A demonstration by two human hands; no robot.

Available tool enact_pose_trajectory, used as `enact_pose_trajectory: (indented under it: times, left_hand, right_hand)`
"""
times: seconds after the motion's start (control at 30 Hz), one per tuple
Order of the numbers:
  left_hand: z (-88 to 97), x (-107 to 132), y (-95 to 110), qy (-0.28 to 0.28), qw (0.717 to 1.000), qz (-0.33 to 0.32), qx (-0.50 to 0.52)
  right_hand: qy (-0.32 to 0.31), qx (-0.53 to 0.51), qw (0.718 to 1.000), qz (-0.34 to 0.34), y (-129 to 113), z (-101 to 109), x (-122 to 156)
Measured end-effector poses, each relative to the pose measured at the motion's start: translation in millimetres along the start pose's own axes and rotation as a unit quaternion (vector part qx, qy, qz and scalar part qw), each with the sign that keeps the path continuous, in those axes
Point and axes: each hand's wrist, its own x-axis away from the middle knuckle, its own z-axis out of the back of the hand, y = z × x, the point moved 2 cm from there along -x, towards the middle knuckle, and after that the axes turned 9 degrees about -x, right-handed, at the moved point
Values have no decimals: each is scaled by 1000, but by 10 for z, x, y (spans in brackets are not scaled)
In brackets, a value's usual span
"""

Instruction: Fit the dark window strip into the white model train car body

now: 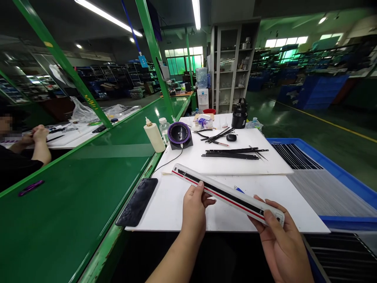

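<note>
A long white bar (206, 186) with a black strip and a red line along it is held slanted over the white work board (176, 204). My left hand (194, 208) grips it near the middle, thumb and fingers closed round its edge. Its near end, which has a small round hole, sits in my right hand (279, 239), thumb on top. A blue-tipped tool (239, 190) lies on the board just beyond the bar.
Thin black rods (232, 154) lie further back on the board, with a glue bottle (154, 135), a purple-rimmed round device (180, 135) and a black flask (239, 114). A dark phone (137, 201) rests at the left. Blue tray (338, 173) right. Another person's hands (37, 135) work across the green conveyor (73, 196).
</note>
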Motion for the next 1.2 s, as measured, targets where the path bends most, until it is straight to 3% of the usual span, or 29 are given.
enact_pose_trajectory:
  times: [0.17, 0.3, 0.4, 0.53, 0.8, 0.97, 1.1, 1.2]
  left_hand:
    - [-28, -25, 3, -16, 999, 19, 20]
    - [-50, -17, 20, -18, 999, 24, 20]
    - [-54, -11, 30, -10, 999, 24, 20]
    - [-47, -19, 40, 8, 999, 16, 30]
    - [-44, -25, 57, 18, 999, 18, 39]
    - [-20, -28, 43, 23, 999, 11, 37]
    - [-22, -54, 39, 21, 999, 8, 35]
    - [-28, -71, 36, 15, 999, 0, 34]
  right_hand:
    - [1, 32, 999, 14, 20, -4, -15]
    - [25, 161, 985, 64, 41, 79, -64]
    - [18, 251, 958, 139, 31, 121, -93]
    - [-56, 275, 923, 263, -27, 57, -78]
    - [-98, 315, 897, 294, -87, 38, -150]
    - [-140, 374, 867, 297, -169, 91, -251]
    - [-198, 378, 833, 351, -235, 57, -300]
    - [-208, 348, 843, 352, -241, 24, -316]
